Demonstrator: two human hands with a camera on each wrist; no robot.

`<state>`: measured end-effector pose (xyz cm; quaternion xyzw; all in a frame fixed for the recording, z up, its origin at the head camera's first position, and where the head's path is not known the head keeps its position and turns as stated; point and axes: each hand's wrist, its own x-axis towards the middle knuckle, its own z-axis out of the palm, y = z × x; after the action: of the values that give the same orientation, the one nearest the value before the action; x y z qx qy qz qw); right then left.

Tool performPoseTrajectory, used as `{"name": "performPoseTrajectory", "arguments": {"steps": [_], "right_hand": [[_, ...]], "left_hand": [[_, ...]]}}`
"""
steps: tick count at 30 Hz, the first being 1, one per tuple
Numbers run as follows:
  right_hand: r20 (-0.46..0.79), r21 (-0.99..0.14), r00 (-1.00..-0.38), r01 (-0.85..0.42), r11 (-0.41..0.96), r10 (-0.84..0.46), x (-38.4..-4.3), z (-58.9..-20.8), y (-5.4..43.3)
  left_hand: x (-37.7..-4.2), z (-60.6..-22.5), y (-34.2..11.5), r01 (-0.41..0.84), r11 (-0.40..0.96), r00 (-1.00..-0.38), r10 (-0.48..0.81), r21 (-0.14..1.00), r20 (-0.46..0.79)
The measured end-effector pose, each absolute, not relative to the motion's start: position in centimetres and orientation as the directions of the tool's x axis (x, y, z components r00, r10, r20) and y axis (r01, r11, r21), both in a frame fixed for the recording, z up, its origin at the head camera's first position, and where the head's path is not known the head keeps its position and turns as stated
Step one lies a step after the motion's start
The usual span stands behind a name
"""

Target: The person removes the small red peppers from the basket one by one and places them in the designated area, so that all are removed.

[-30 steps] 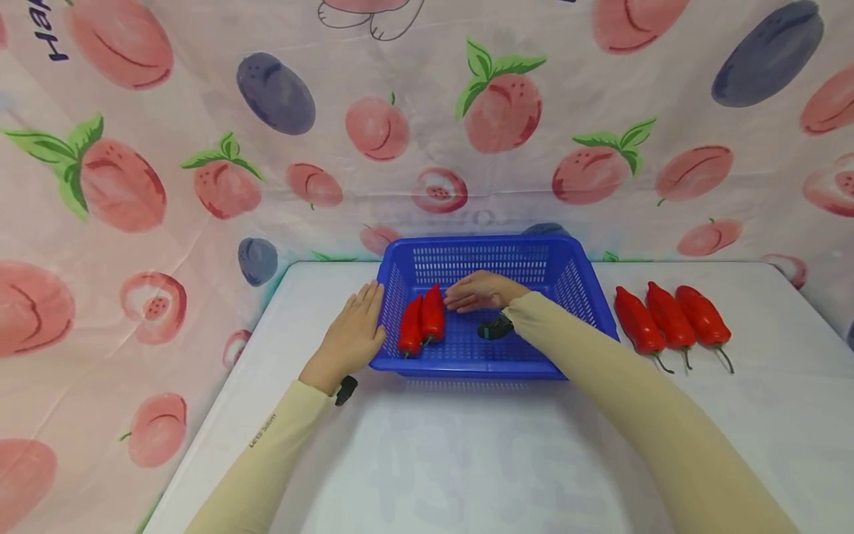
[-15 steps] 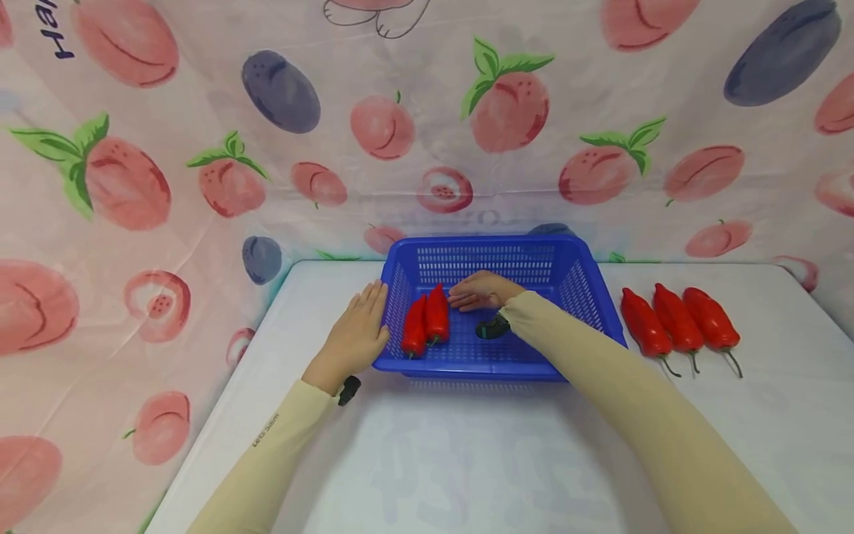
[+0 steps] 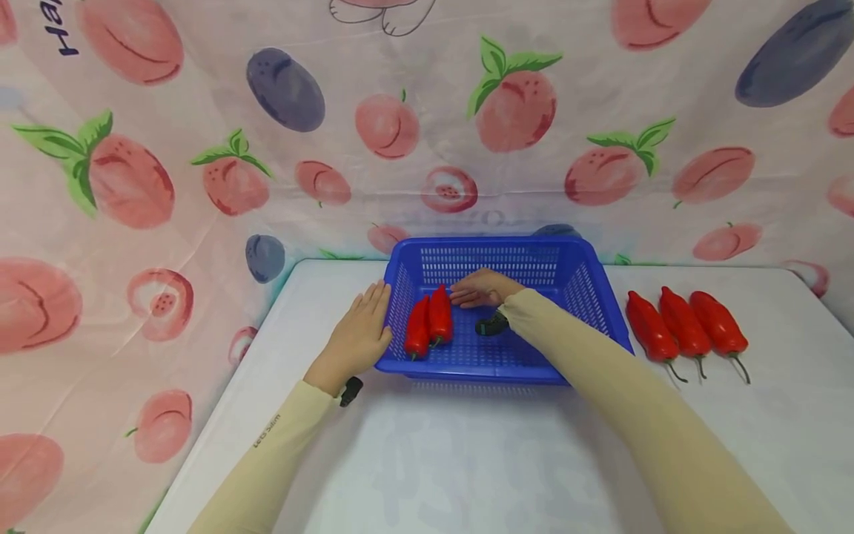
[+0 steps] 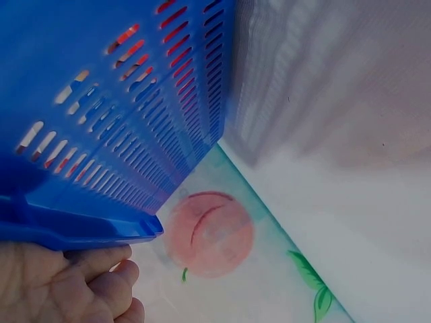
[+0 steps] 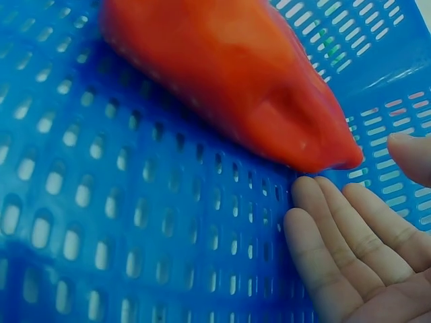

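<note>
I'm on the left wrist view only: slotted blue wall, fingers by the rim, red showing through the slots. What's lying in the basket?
Observer: Two red peppers, next to each other at the left end of the blue basket as the head view shows it.
Operator: Is either of them gripped?
Observer: No, the right hand is close beside them with its fingers extended, holding nothing.
Operator: Any more outside?
Observer: Yes, three more red peppers lie side by side on the white table, to the right of the basket in the head view.
</note>
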<state>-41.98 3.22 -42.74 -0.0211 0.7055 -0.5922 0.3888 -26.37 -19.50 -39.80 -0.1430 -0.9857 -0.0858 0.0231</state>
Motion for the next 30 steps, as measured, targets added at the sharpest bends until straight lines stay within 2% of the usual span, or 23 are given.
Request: {"name": "performPoseTrajectory", "arguments": {"steps": [6,16,20,30], "right_hand": [[-0.522,-0.853,-0.703,0.426,0.303,-0.482,-42.3,-43.2,3.0],[-0.527,-0.849,-0.680,0.434,0.301,-0.509,-42.0,-43.2,3.3],[-0.522,-0.853,-0.672,0.390,0.347,-0.526,-41.7,-43.2,3.4],[-0.486,-0.861,-0.752,0.323,0.393,-0.446,-41.1,-43.4,2.9]], "left_hand": [[-26.3,-39.8,-19.4,0.286,0.945,-0.958,0.278,0.160,0.070],[-26.3,-39.9,-19.5,0.290,0.943,-0.957,0.280,0.166,0.079],[-26.3,-39.9,-19.5,0.291,0.942,-0.956,0.281,0.167,0.081],[-26.4,-39.8,-19.5,0.283,0.943,-0.959,0.277,0.175,0.062]]}}
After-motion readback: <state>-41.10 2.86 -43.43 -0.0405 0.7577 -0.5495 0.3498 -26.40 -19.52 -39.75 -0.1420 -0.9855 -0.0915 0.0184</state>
